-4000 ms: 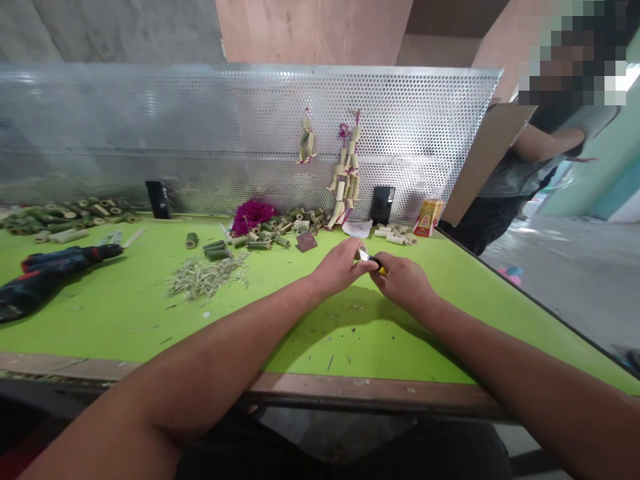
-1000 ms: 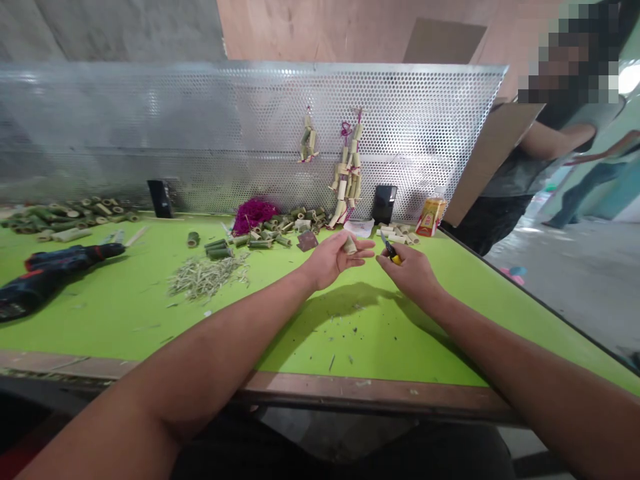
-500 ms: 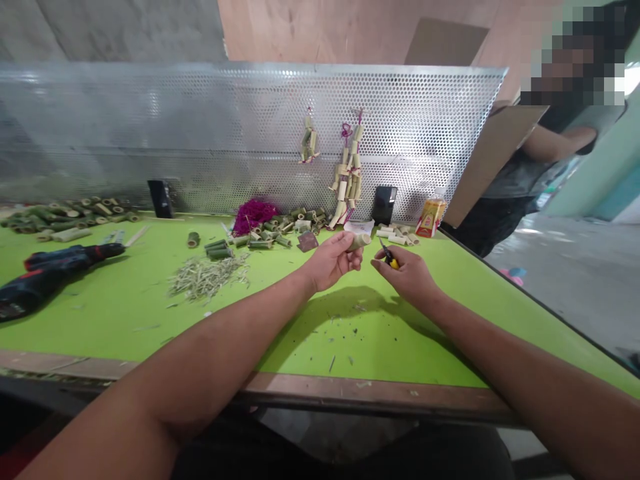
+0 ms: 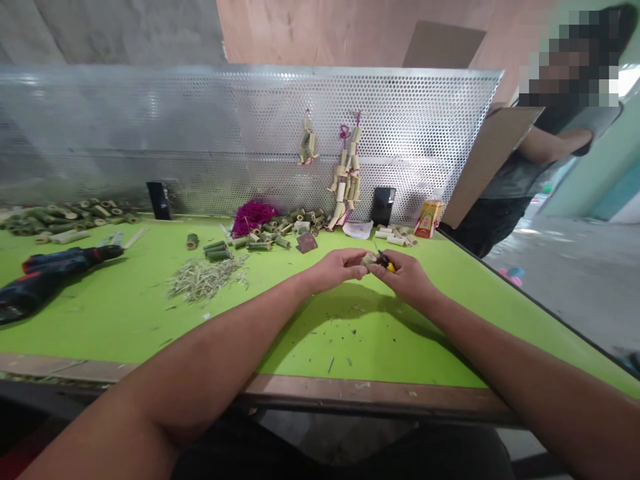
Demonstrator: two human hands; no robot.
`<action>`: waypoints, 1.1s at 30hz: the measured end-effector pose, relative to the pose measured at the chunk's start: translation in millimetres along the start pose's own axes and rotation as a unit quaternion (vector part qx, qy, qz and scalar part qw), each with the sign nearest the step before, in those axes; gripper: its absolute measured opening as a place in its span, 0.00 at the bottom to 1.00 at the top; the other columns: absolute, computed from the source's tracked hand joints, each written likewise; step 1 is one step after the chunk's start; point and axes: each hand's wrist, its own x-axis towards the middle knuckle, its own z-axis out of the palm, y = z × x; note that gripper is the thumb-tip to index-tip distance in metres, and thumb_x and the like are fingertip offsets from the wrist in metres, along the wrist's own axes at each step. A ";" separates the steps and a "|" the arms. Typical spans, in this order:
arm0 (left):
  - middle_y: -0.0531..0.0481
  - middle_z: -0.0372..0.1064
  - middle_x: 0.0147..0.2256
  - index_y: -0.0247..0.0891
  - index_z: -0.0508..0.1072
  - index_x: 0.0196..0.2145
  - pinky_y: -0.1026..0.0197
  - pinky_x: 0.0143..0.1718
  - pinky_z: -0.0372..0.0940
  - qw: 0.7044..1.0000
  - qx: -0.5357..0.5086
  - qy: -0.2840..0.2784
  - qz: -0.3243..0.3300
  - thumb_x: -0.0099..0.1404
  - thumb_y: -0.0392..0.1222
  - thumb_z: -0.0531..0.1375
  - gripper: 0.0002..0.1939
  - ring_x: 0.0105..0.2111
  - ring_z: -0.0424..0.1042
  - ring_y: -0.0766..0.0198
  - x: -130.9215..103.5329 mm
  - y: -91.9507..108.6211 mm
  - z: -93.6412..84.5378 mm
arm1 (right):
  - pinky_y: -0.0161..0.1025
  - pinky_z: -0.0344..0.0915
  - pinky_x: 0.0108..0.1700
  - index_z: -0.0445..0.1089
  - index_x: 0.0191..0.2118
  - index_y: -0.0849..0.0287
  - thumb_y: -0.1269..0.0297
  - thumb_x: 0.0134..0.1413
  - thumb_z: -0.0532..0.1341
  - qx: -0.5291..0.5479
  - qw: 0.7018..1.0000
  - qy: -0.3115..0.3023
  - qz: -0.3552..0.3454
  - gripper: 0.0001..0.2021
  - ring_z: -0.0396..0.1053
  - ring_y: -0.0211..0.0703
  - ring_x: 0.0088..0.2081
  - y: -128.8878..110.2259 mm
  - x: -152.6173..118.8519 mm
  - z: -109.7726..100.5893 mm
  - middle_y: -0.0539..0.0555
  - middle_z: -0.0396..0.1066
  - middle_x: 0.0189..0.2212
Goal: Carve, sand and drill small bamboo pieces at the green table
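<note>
A short pale bamboo piece (image 4: 369, 260) is pinched in the left hand (image 4: 336, 268), and a yellow-handled knife (image 4: 386, 264) is gripped in the right hand (image 4: 409, 276). The hands, apart a moment ago, are now brought together above the green table (image 4: 125, 313), so cutting is judged resumed.

You hold 1 short, pale bamboo piece (image 4: 369, 259) above the green table, near its middle, pinched at your left fingertips. It is a stubby tube, peeled to a cream colour, lying roughly level. Touching it on the right is a small knife with a yellow handle (image 4: 387, 265), mostly hidden inside your right fist.
</note>
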 end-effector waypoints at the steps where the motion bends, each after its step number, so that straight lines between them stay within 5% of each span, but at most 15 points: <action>1: 0.45 0.70 0.46 0.38 0.70 0.52 0.57 0.44 0.64 1.000 0.028 -0.009 0.000 0.61 0.45 0.61 0.22 0.42 0.69 0.62 0.0 -0.6 0.1 | 0.34 0.49 0.26 0.63 0.27 0.58 0.47 0.55 0.59 -0.006 1.000 -0.007 0.007 0.18 0.55 0.36 0.25 0.7 0.6 0.9 0.47 0.58 0.21; 6: 0.49 0.71 0.38 0.37 0.71 0.46 0.59 0.41 0.63 0.982 0.185 0.016 0.031 0.61 0.43 0.60 0.15 0.38 0.67 0.63 0.9 -4.5 1.3 | 0.35 0.50 0.26 0.66 0.30 0.59 0.44 0.55 0.57 -0.013 0.999 -0.025 0.028 0.20 0.56 0.37 0.26 -2.8 1.4 1.5 0.49 0.61 0.22; 18: 0.47 0.71 0.42 0.38 0.73 0.41 0.59 0.43 0.62 0.964 0.234 0.102 0.074 0.61 0.48 0.62 0.13 0.41 0.67 0.62 0.0 1.0 2.6 | 0.35 0.53 0.27 0.67 0.31 0.59 0.49 0.56 0.58 -0.012 1.000 -0.012 0.017 0.16 0.58 0.38 0.27 -6.2 -0.3 -1.6 0.50 0.64 0.24; 26: 0.50 0.67 0.34 0.37 0.70 0.35 0.62 0.37 0.58 0.949 0.292 0.075 0.092 0.63 0.54 0.58 0.16 0.35 0.63 0.64 -1.3 5.1 1.5 | 0.35 0.51 0.27 0.64 0.29 0.58 0.47 0.56 0.58 -0.009 1.000 -0.014 0.005 0.18 0.57 0.37 0.26 -3.3 -0.8 -1.3 0.49 0.62 0.23; 33: 0.53 0.65 0.31 0.37 0.67 0.36 0.64 0.32 0.57 0.967 0.247 0.038 0.047 0.65 0.51 0.56 0.13 0.31 0.63 0.67 -2.7 3.2 4.5 | 0.34 0.52 0.27 0.64 0.28 0.58 0.48 0.55 0.58 0.006 1.000 -0.018 -0.012 0.17 0.56 0.37 0.26 -1.2 0.8 -0.6 0.49 0.61 0.22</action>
